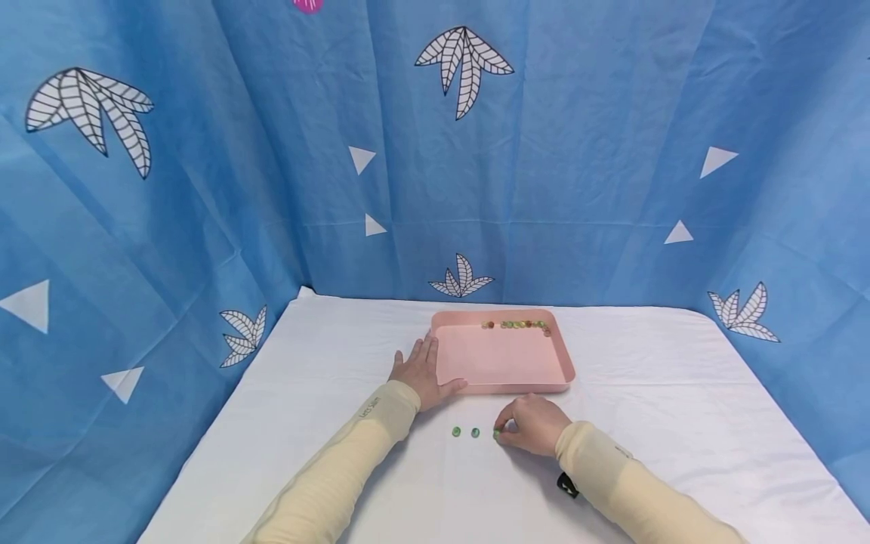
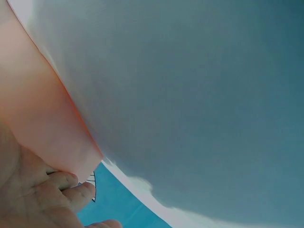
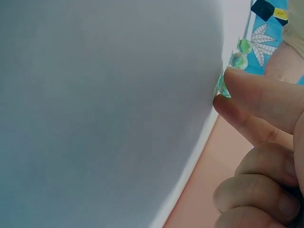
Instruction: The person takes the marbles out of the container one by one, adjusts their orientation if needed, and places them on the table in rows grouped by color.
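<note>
A green glass marble (image 3: 222, 89) is pinched between the thumb and index fingertips of my right hand (image 1: 537, 425), low over the white cloth; the other fingers curl under. Two more marbles, a green one (image 1: 456, 431) and a bluish-green one (image 1: 475, 433), lie to its left in a row. Behind them stands a shallow pink tray (image 1: 499, 388). My left hand (image 1: 421, 378) rests at the tray's left side with fingers spread, its thumb along the near left corner. In the left wrist view, the fingers lie against the tray's pink wall (image 2: 42, 118).
Inside the tray, several green, amber and reddish marbles (image 1: 516, 325) line the far wall toward the right corner. A small black object (image 1: 567, 485) sits beneath the right wrist. White cloth (image 1: 680, 423) covers the table, and a blue patterned curtain (image 1: 578, 151) surrounds it.
</note>
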Demonstrator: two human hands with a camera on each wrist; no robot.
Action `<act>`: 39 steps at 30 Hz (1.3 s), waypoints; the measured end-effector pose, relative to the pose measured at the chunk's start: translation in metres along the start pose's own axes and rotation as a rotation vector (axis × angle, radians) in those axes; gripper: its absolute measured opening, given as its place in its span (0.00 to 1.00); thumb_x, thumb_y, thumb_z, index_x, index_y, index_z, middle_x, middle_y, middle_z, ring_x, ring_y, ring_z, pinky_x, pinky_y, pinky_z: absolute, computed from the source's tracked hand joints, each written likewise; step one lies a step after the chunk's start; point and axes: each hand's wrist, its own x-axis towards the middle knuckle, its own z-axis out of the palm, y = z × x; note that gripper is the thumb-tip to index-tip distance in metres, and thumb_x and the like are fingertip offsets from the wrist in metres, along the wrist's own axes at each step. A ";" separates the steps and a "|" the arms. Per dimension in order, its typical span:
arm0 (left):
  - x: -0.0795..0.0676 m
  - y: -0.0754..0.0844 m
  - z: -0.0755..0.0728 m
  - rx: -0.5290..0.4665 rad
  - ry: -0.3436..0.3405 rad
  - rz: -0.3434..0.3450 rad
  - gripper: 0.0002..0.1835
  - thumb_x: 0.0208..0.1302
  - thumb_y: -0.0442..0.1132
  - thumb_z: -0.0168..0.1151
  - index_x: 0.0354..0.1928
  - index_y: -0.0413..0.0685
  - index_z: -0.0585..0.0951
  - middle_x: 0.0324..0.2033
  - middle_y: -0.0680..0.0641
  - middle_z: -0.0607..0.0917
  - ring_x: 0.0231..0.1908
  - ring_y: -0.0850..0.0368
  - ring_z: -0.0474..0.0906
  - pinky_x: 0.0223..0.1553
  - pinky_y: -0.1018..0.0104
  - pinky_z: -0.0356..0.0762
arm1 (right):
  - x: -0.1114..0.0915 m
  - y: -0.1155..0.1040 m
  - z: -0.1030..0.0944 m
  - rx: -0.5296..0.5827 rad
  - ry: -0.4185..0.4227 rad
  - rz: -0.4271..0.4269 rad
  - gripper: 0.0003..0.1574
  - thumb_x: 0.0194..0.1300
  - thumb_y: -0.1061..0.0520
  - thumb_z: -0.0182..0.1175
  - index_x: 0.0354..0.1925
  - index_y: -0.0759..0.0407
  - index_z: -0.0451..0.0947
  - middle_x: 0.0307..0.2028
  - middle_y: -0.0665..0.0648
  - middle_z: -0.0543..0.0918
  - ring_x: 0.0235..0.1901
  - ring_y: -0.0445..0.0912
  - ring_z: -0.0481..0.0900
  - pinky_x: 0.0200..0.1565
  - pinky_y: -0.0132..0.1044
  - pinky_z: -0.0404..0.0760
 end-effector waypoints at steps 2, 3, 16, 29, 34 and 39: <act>0.000 0.000 -0.001 -0.002 -0.008 -0.001 0.59 0.56 0.81 0.36 0.76 0.41 0.44 0.75 0.44 0.45 0.74 0.47 0.43 0.68 0.38 0.46 | 0.000 0.000 0.000 -0.002 -0.005 0.004 0.07 0.51 0.50 0.72 0.33 0.44 0.88 0.32 0.40 0.86 0.30 0.37 0.73 0.40 0.39 0.77; 0.000 0.000 -0.001 -0.003 -0.014 -0.003 0.59 0.56 0.80 0.36 0.76 0.41 0.44 0.75 0.44 0.44 0.74 0.48 0.42 0.68 0.39 0.46 | 0.000 0.000 0.000 -0.001 -0.008 0.006 0.07 0.51 0.50 0.72 0.33 0.44 0.88 0.32 0.40 0.86 0.30 0.37 0.72 0.39 0.39 0.76; -0.003 0.000 -0.004 -0.008 -0.003 -0.011 0.60 0.55 0.81 0.38 0.76 0.42 0.44 0.75 0.44 0.45 0.74 0.48 0.43 0.69 0.39 0.46 | 0.000 0.005 -0.010 0.042 0.019 0.001 0.11 0.52 0.48 0.72 0.35 0.49 0.88 0.34 0.44 0.87 0.38 0.43 0.84 0.42 0.40 0.82; -0.006 0.003 -0.010 -0.004 -0.015 -0.010 0.59 0.57 0.80 0.39 0.76 0.41 0.45 0.75 0.44 0.46 0.73 0.47 0.44 0.68 0.39 0.47 | -0.002 0.007 -0.028 0.051 0.098 0.018 0.12 0.55 0.50 0.71 0.39 0.52 0.88 0.30 0.44 0.86 0.28 0.37 0.80 0.30 0.31 0.77; -0.006 0.003 -0.009 -0.011 -0.009 -0.009 0.58 0.57 0.79 0.39 0.75 0.41 0.46 0.75 0.44 0.47 0.73 0.47 0.45 0.68 0.39 0.48 | -0.001 0.011 -0.036 0.085 0.115 0.053 0.15 0.57 0.49 0.70 0.42 0.52 0.87 0.15 0.43 0.76 0.16 0.34 0.67 0.21 0.28 0.69; -0.007 0.004 -0.011 -0.011 -0.025 -0.014 0.58 0.57 0.80 0.38 0.76 0.42 0.45 0.75 0.44 0.46 0.73 0.47 0.44 0.69 0.39 0.47 | 0.001 0.015 -0.044 0.144 0.119 0.083 0.16 0.59 0.50 0.68 0.45 0.54 0.86 0.10 0.44 0.67 0.12 0.36 0.61 0.17 0.29 0.66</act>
